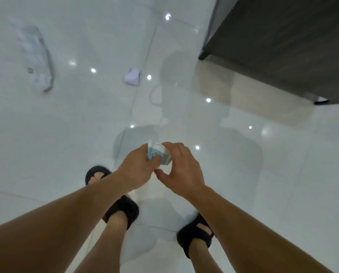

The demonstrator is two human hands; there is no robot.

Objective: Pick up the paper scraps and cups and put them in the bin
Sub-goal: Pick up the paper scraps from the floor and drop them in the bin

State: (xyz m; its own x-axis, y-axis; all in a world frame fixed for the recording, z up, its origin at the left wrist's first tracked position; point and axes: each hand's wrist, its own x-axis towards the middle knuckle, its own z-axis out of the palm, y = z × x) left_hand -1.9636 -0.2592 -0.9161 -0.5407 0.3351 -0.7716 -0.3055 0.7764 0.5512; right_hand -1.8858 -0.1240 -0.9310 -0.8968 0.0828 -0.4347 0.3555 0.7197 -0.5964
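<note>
Two hands, one cup

Left hand [137, 166] and right hand [181, 168] both curl round a paper cup [161, 154] above the floor [66, 134]; each grip holds it. I think the bin comes next, but no bin shows. A paper scrap [132, 76] lies well ahead. Floor room is wide; a dark cupboard [283, 46] edges the right.
</note>
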